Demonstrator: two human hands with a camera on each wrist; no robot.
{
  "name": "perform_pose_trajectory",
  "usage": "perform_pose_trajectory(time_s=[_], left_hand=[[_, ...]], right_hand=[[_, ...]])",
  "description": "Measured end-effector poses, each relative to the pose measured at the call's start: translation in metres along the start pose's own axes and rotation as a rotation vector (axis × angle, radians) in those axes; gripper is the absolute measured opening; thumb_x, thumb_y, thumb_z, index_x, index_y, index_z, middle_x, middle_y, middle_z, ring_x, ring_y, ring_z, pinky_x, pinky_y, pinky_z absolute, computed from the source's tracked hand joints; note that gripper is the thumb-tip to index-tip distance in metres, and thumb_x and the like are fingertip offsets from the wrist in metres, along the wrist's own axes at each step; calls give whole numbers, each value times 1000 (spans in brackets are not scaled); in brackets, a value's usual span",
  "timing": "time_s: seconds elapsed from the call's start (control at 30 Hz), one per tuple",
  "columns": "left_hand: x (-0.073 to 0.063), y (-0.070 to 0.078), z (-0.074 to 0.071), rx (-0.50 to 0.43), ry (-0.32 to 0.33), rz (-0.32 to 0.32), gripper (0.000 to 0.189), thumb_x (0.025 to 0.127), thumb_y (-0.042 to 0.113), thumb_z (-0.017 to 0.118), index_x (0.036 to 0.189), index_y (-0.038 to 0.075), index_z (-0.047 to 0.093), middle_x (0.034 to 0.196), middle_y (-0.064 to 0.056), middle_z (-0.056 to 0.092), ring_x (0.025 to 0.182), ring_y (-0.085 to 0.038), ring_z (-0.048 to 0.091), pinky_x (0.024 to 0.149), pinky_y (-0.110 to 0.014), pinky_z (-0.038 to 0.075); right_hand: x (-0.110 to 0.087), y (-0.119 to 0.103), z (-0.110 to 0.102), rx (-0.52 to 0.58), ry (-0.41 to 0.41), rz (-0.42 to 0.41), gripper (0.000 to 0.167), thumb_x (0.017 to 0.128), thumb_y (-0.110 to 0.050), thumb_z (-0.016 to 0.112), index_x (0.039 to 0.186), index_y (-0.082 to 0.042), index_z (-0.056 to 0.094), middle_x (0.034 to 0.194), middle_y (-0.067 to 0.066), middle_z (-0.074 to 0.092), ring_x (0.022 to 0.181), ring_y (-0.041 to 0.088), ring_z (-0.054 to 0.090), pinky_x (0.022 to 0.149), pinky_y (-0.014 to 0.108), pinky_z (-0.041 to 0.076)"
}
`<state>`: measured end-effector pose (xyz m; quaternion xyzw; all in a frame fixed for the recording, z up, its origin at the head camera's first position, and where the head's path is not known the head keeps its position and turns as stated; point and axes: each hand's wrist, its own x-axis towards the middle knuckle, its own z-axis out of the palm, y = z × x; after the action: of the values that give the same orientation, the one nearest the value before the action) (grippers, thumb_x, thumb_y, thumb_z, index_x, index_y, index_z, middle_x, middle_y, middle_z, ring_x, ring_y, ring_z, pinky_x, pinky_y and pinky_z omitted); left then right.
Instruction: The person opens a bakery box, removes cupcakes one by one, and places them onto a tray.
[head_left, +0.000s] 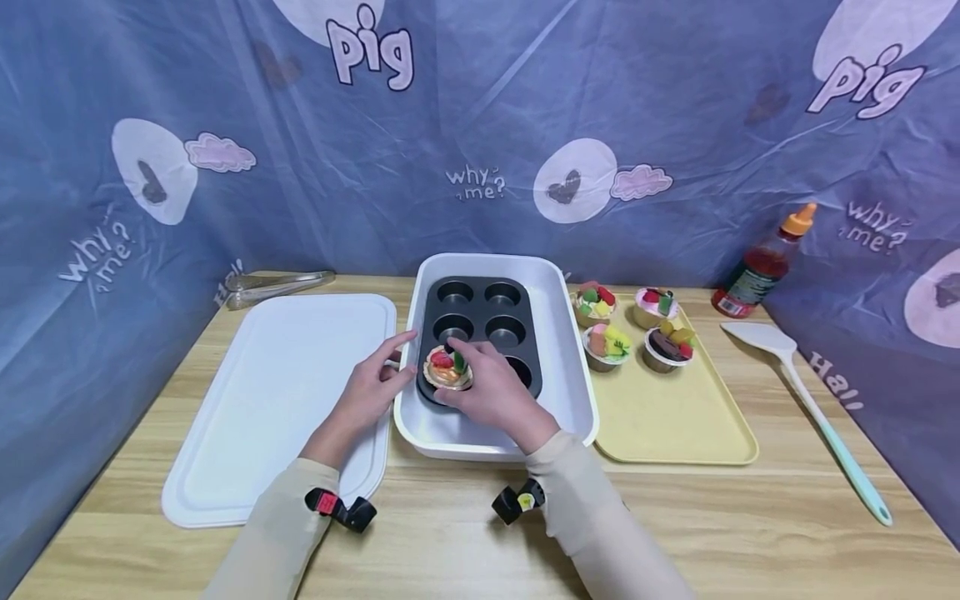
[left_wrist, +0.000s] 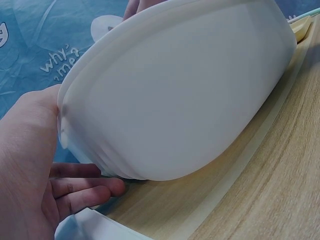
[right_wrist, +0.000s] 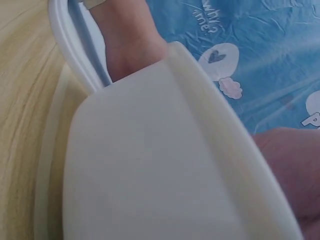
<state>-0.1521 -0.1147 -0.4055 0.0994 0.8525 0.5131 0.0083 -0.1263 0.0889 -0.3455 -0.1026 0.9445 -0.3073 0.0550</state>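
Note:
My right hand holds a toy cupcake with red, green and orange toppings at the near left cup of a dark muffin tin. The thumb lies on its near side and the fingers reach over its far side. The tin sits inside a deep white tub. My left hand is at the tub's left rim, thumb and forefinger over the edge. In the left wrist view, the other fingers bend below the rim beside the tub's outer wall. The tub hides most of the right hand in the right wrist view.
Several toy cupcakes stand at the back of a yellow tray on the right. Beyond it are a sauce bottle and a spatula. A white lid-like tray lies left, with metal tongs behind it.

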Motion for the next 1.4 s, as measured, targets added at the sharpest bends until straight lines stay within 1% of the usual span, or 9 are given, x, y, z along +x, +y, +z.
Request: perform_pose_trajectory(time_s=[0.1,0.23,0.43,0.53,0.67,0.83,1.1,1.4], left_hand=[[0,0,1,-3,0,6,54,99,20,61,150,25,47,118,-16,60,83,-18,57,78,-31,46],[0,-1,1,-1,4,14,53,98,19,61,150,24,48,116,-16,61,81,-17,57,76,-29,46],[0,0,0,-3,11,25,53,98,18,62,150,23,49,115,-16,61,80,-16,56,75,-28,45],[0,0,0,4,10,26,53,98,18,61,150,23,48,116,-16,61,80,-16,56,75,-28,46],[1,-1,0,5,19,36,54,98,17,62,149,22,49,114,-16,62,78,-16,56,75,-27,45],[1,-2,0,0,25,43,54,97,16,62,149,22,49,113,-16,63,76,-16,56,73,-25,45],[1,0,1,2,30,33,54,97,18,61,149,22,49,113,-16,63,77,-16,56,72,-25,44],[1,0,1,9,27,13,54,97,17,61,149,24,49,115,-16,62,79,-17,55,74,-26,44]], right_hand=[[-1,1,3,-27,27,-20,77,84,-34,82,151,-19,48,147,15,50,133,35,51,108,52,44],[-1,1,8,-48,61,-33,74,84,-33,83,149,-19,50,146,16,50,131,36,51,106,53,45],[-2,-1,12,-44,106,-49,72,83,-29,83,147,-19,53,143,17,51,128,37,52,104,53,46],[-2,-2,13,-46,120,-43,71,83,-29,83,147,-19,54,142,17,52,126,36,53,103,53,47],[-1,-2,14,-52,132,-29,71,85,-29,82,148,-19,51,142,16,52,125,36,53,102,51,48],[0,-1,15,-62,153,-37,69,86,-27,81,148,-19,51,139,15,54,122,34,55,101,49,49],[1,1,15,-71,157,-54,72,86,-25,81,150,-19,50,137,15,54,117,34,55,99,48,50],[1,2,16,-77,168,-60,68,84,-22,83,145,-17,54,134,15,54,113,33,56,96,47,51]])
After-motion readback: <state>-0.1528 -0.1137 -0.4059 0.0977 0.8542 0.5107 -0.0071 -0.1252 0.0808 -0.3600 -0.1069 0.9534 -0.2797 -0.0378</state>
